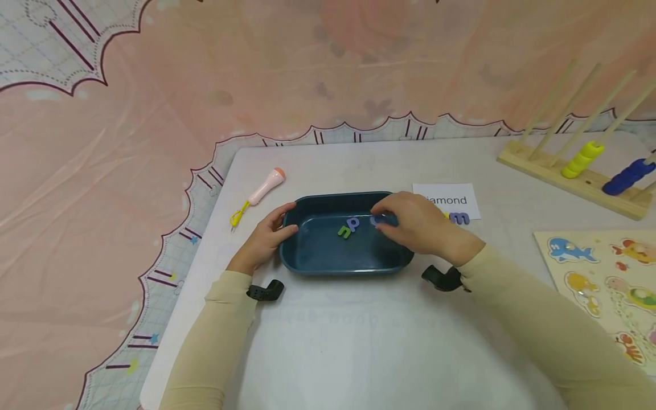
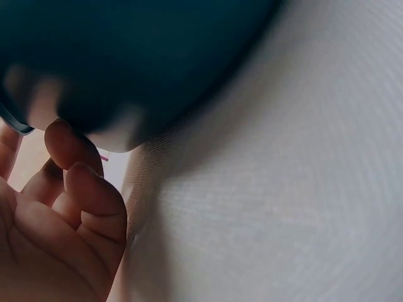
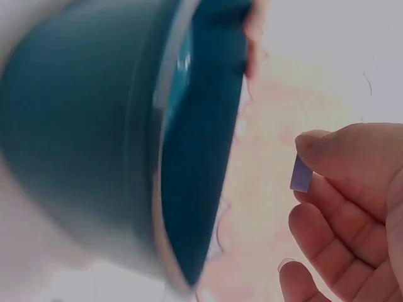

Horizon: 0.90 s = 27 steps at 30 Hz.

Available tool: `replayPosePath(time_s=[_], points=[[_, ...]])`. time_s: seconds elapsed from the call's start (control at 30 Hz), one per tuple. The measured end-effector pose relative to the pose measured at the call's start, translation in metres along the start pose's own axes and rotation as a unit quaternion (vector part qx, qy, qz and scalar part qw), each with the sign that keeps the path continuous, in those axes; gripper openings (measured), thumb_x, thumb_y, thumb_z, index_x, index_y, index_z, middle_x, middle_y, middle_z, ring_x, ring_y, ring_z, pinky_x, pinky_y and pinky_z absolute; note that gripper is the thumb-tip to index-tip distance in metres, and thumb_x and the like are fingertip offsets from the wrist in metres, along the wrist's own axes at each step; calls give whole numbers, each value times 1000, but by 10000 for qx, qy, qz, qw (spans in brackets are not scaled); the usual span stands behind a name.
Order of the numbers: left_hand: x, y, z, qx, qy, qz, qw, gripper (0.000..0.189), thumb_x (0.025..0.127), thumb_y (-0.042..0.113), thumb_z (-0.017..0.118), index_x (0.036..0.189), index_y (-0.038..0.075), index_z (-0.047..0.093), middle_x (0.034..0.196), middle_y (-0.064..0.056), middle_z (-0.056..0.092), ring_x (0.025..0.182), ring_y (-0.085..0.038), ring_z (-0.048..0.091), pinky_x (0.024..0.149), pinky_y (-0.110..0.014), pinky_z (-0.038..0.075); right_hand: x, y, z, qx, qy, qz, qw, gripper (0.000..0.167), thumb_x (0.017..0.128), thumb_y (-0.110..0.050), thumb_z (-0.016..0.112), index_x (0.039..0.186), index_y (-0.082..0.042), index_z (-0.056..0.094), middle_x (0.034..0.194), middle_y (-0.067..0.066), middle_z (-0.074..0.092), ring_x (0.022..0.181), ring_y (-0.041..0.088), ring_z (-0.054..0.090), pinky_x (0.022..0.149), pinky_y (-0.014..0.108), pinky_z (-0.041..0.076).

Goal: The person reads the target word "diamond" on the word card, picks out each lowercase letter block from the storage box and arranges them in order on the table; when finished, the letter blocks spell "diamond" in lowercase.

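A dark blue rectangular dish point(image 1: 328, 259) sits on the table in the head view. Inside it lie a green letter n point(image 1: 344, 232) and a purple letter point(image 1: 353, 224) resembling a p. My left hand point(image 1: 263, 239) holds the dish's left end, thumb over the rim; in the left wrist view its fingers point(image 2: 94, 201) curl beside the dish wall. Over the dish's right end, my right hand point(image 1: 422, 222) pinches another purple letter point(image 3: 301, 175) between thumb and forefinger. Which letter it is, my fingers hide.
Behind the right hand lies a white card point(image 1: 451, 199) reading "iamond", its start covered, with a purple m point(image 1: 459, 218) and a bit of yellow. A pink pen-like tool point(image 1: 266, 187) lies left, a wooden bead stand point(image 1: 574, 176) back right, a picture board point(image 1: 589, 285) right.
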<state>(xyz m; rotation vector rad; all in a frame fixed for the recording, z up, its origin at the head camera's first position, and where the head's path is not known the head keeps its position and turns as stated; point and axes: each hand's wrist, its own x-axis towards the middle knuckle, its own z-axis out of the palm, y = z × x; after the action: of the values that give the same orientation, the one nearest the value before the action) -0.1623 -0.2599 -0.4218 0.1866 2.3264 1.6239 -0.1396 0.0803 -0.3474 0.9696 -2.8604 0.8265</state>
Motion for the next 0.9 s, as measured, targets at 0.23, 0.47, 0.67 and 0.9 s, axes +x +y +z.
replayPosePath(time_s=[0.23, 0.47, 0.67, 0.9], points=[[2, 0, 1, -11, -14, 78, 10000, 59, 101, 16, 60, 155, 12, 37, 161, -9, 29, 145, -29, 30, 114, -49, 29, -24, 28, -30, -185, 192, 533, 9982, 27, 92, -12, 72, 116, 0, 70, 108, 15, 69, 100, 32, 62, 84, 49, 51], [2, 1, 1, 78, -28, 67, 9999, 59, 101, 16, 60, 156, 13, 36, 162, -9, 28, 146, -30, 29, 114, -49, 29, -50, 70, -51, -530, 91, 1279, 9903, 32, 90, -12, 73, 119, 1, 68, 106, 19, 68, 96, 35, 60, 81, 50, 48], [2, 1, -1, 147, -22, 21, 9999, 59, 102, 19, 60, 155, 15, 36, 162, -9, 29, 146, -30, 29, 114, -50, 30, -63, 101, -55, -496, -153, 1739, 9834, 33, 90, -14, 73, 119, 0, 69, 104, 19, 67, 87, 31, 58, 71, 43, 44], [1, 0, 0, 110, -7, -18, 9999, 60, 101, 18, 60, 156, 14, 35, 162, -10, 27, 147, -31, 26, 114, -51, 28, -71, 130, -53, -346, -337, 1807, 9824, 34, 92, -14, 70, 121, 3, 66, 105, 23, 66, 90, 34, 59, 75, 48, 44]])
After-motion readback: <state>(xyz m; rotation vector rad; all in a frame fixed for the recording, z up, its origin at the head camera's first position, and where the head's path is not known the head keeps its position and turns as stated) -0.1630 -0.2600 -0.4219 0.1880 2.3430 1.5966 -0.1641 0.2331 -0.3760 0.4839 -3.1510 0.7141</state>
